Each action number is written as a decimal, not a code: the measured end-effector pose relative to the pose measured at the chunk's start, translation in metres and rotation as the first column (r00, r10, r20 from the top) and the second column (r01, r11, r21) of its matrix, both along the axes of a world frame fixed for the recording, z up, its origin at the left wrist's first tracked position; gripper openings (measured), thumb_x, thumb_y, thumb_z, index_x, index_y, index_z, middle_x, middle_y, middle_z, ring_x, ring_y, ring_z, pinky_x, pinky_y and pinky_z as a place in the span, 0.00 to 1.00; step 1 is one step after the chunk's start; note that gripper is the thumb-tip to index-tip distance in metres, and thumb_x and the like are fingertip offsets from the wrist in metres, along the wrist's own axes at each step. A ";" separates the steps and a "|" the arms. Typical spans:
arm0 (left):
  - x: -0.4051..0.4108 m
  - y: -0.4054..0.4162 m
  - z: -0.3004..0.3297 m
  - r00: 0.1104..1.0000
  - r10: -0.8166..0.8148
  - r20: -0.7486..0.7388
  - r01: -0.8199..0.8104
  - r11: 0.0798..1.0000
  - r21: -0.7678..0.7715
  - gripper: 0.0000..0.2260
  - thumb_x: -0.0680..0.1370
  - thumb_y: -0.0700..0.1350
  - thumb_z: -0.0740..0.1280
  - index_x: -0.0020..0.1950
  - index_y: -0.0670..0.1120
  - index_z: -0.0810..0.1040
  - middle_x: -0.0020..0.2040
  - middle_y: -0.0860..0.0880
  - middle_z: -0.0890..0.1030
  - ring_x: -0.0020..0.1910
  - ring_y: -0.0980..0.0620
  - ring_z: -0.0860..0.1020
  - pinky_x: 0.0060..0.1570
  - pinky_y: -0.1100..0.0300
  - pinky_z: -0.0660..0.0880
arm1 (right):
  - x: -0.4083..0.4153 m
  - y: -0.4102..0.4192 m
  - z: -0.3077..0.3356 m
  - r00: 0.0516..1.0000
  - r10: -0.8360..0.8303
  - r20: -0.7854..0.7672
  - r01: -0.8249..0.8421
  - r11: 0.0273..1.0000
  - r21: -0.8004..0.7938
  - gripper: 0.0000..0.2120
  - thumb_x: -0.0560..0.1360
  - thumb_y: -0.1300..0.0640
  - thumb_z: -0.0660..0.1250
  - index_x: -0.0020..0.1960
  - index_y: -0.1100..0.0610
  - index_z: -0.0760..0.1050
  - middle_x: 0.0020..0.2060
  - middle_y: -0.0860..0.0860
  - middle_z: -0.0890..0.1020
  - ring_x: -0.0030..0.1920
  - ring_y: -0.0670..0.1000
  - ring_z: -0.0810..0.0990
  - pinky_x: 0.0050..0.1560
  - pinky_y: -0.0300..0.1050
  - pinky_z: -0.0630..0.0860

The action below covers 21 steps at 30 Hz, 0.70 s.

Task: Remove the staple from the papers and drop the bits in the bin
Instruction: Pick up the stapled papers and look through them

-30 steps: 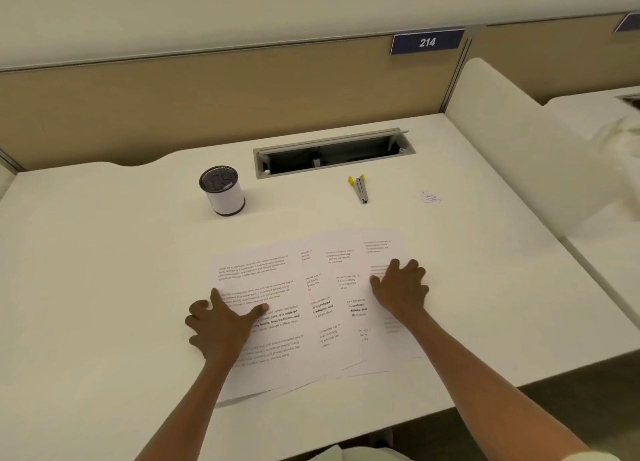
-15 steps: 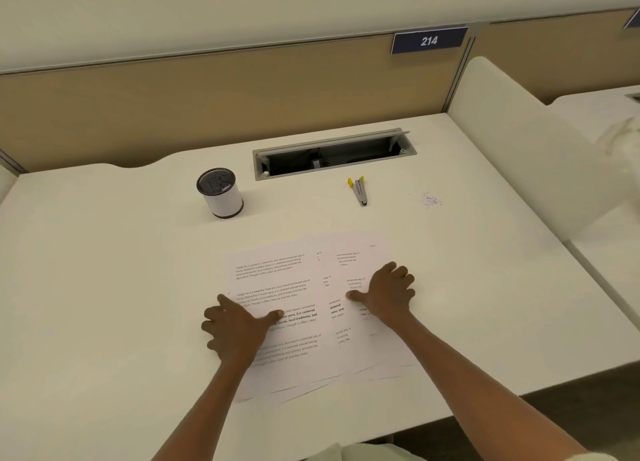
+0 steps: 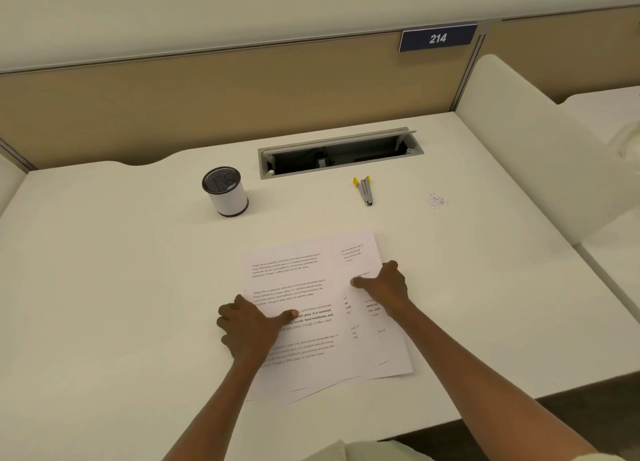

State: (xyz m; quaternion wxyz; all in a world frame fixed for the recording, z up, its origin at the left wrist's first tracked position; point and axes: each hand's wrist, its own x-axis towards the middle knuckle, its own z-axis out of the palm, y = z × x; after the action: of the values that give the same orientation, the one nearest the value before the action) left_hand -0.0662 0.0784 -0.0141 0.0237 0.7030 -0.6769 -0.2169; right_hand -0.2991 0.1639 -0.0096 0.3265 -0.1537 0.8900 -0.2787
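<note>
Head view: both hands flat on papers.
Staple remover lies beyond the papers, long axis pointing away; right hand nearer, left hand farther, fingers spread, holding nothing.

Two bare forearms, no sleeves in view. Left hand, right hand: no rings or watch visible. Pale garment at bottom edge, possibly shirt.

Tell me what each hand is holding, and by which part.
Nothing is gripped. The left hand presses the papers at their left edge; the right hand presses them near the right edge.
</note>
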 end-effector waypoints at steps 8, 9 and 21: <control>-0.012 0.004 0.005 0.997 -0.057 -0.053 0.058 0.998 0.023 0.46 0.63 0.68 0.77 0.67 0.38 0.66 0.61 0.38 0.69 0.60 0.36 0.71 0.45 0.49 0.72 | -0.006 0.007 0.001 0.998 0.035 0.060 -0.031 0.997 -0.066 0.41 0.57 0.44 0.81 0.61 0.60 0.67 0.56 0.53 0.80 0.55 0.55 0.79 0.53 0.51 0.79; -0.012 0.003 0.006 0.996 -0.062 -0.065 0.064 0.997 0.031 0.45 0.64 0.67 0.77 0.67 0.38 0.66 0.62 0.38 0.69 0.60 0.36 0.72 0.45 0.49 0.71 | -0.005 0.007 0.001 0.998 0.049 0.047 -0.046 0.997 -0.057 0.41 0.56 0.43 0.81 0.60 0.60 0.67 0.55 0.52 0.80 0.54 0.55 0.80 0.52 0.51 0.79; -0.011 -0.002 0.006 0.951 -0.004 -0.309 0.034 0.995 0.092 0.43 0.70 0.56 0.78 0.74 0.36 0.62 0.69 0.36 0.69 0.66 0.36 0.72 0.64 0.46 0.70 | 0.007 0.001 -0.006 0.995 0.074 0.072 -0.052 0.963 -0.265 0.19 0.61 0.61 0.81 0.47 0.65 0.77 0.39 0.49 0.81 0.41 0.52 0.79 0.43 0.44 0.76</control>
State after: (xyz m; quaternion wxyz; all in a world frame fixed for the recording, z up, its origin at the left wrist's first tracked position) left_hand -0.0774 0.0764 -0.0085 0.0933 0.6544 -0.6603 -0.3565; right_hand -0.2925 0.1651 -0.0158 0.3478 -0.2124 0.8258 -0.3898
